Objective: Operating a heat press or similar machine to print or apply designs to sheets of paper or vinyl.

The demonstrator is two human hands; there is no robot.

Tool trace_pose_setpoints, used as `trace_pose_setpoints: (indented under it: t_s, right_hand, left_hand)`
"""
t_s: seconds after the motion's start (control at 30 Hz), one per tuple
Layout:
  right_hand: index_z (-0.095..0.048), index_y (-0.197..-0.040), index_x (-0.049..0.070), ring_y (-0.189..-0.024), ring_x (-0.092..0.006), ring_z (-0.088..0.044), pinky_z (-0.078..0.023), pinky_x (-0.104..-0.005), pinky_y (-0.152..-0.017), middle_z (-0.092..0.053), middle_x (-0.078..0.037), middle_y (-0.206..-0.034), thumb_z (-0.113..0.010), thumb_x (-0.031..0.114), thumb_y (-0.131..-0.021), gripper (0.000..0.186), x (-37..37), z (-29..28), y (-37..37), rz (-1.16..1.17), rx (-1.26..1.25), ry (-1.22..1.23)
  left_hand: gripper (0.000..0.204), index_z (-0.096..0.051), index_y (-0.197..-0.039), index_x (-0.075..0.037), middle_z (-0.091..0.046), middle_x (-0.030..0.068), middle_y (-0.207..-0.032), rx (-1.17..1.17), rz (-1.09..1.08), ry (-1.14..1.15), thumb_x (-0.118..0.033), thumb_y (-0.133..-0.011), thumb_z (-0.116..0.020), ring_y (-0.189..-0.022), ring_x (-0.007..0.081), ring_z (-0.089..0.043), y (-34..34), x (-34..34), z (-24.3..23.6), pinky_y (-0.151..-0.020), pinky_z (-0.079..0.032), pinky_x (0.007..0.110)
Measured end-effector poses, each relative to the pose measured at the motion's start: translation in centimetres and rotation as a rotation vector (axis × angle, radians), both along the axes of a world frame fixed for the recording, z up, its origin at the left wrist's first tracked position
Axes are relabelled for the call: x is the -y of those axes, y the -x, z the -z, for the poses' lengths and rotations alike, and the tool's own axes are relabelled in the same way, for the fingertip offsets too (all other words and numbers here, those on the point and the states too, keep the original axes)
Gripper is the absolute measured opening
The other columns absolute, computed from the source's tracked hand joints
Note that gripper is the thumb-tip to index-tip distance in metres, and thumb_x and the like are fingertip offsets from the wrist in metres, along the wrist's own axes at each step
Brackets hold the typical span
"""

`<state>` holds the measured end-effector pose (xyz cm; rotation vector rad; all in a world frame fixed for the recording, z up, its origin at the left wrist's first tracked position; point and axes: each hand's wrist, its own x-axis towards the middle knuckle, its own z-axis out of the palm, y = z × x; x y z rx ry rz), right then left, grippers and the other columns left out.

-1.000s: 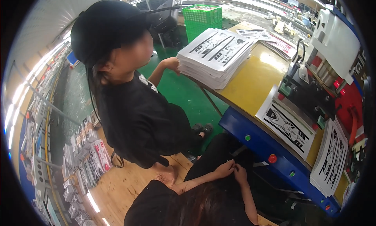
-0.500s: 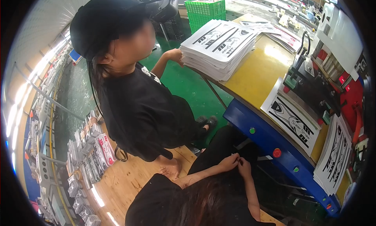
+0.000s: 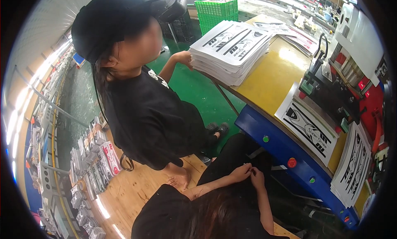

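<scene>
Down at the lower middle of the view, the left hand (image 3: pixel 241 172) and the right hand (image 3: pixel 257 177) meet, fingertips touching, over the black trousers (image 3: pixel 231 154) on the person's lap; the fingers of both are drawn together in a pinch, but whatever sits between them is too small to make out. Just beyond the hands runs the blue metal front panel (image 3: pixel 281 146) of the bench, studded with a red round button (image 3: pixel 292 162) and a green round button (image 3: pixel 265 138). Above it lies the yellow bench top (image 3: pixel 269 79), carrying a thick stack of white printed sheets with black graphics (image 3: pixel 231 48) at its far end. A co-worker in a black T-shirt (image 3: pixel 144 115) and black cap stands on the left, one hand (image 3: pixel 183 57) resting against that stack's edge. Nearer the machine, a single white sheet with black pattern (image 3: pixel 308 127) lies flat, and another pile of printed sheets (image 3: pixel 351 168) hangs at the right. A green plastic crate (image 3: pixel 217 9) stands well behind.
</scene>
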<state>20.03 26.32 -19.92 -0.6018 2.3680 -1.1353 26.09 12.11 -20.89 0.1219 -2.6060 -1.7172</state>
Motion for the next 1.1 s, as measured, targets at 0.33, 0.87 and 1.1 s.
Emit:
trace_pose_setpoints:
  t_s: [0.33,0.87,1.1]
  right_hand:
    - [-0.065,-0.103,0.004,-0.089,-0.0371,-0.066,-0.049,-0.0420,-0.073,-0.068,-0.019,-0.090,-0.057,0.018,-0.088,0.021,0.1,-0.2,-0.1,0.002,0.004,-0.018]
    - [-0.065,-0.104,0.002,-0.093,-0.0391,-0.065,-0.049,-0.0426,-0.077,-0.068,-0.021,-0.095,-0.056,0.017,-0.090,0.023,0.0,-0.3,0.1,-0.010,-0.004,-0.004]
    - [-0.064,-0.104,0.002,-0.093,-0.0387,-0.065,-0.049,-0.0418,-0.076,-0.068,-0.021,-0.096,-0.056,0.017,-0.090,0.023,0.3,-1.3,-0.1,-0.009,0.018,-0.002]
  left_hand:
    - [0.015,-0.046,-0.098,-0.003,-0.055,0.0182,-0.088,-0.043,-0.019,-0.052,-0.011,-0.086,-0.052,-0.086,0.0387,-0.057,0.0,-0.1,0.3,-0.075,-0.045,0.045]
    - [0.016,-0.049,-0.102,-0.004,-0.054,0.0162,-0.088,0.012,-0.033,-0.040,-0.010,-0.087,-0.051,-0.084,0.0359,-0.059,-0.1,-0.3,0.0,-0.075,-0.046,0.042]
    - [0.017,-0.048,-0.103,-0.002,-0.055,0.0173,-0.090,0.003,-0.008,-0.029,-0.009,-0.087,-0.051,-0.086,0.0363,-0.059,0.0,-0.2,0.1,-0.076,-0.046,0.043]
